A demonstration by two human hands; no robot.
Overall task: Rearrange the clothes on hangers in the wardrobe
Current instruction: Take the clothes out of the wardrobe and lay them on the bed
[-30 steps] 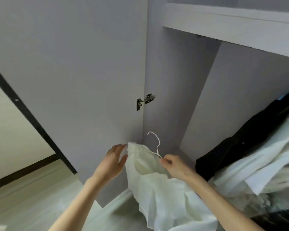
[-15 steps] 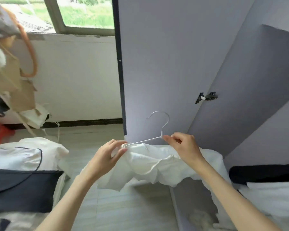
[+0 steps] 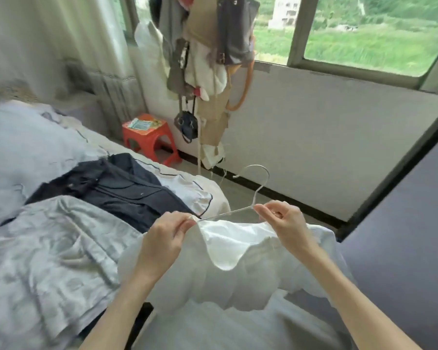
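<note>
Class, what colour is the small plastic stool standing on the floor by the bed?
The stool is bright orange-red, seen clearly in the head view, the only view given.

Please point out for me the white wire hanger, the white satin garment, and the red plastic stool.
white wire hanger [image 3: 259, 189], head view, on its neck below the hook
white satin garment [image 3: 228, 245], head view, on the shiny collar fold
red plastic stool [image 3: 147, 137], head view, on its front edge

Two hands, left [image 3: 166, 237] and right [image 3: 284, 221], hold a hanger [image 3: 257, 195] with a garment [image 3: 234, 269] in front; a bed [image 3: 23, 152] lies left, a stool [image 3: 150, 137] behind it, a window [image 3: 374, 31] beyond.
</note>
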